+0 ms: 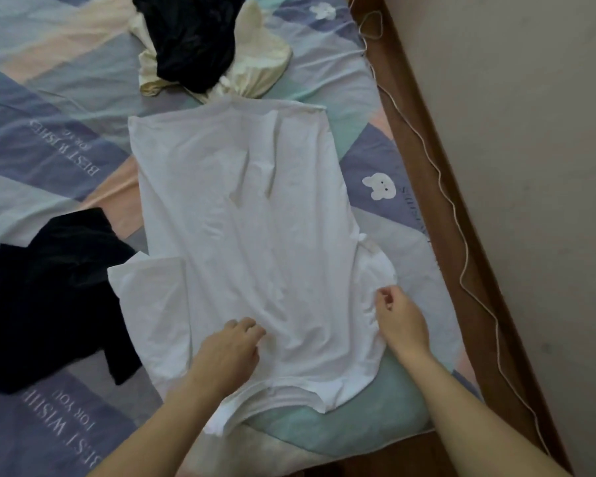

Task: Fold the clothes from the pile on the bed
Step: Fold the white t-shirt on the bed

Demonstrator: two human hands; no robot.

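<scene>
White T-shirt lying spread flat on the patchwork bedsheet, collar end nearest. Left hand resting on it, fingers loosely curled, gripping nothing. Right hand pinching the right sleeve. Clothes pile sitting beyond; dark garment lying left.

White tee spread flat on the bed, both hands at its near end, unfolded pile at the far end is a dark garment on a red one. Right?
Not quite: the garment under the dark garment in the pile is cream, not red, as the head view shows. The rest holds: the white tee lies spread on the bed, with the left hand and right hand at its near end.
</scene>
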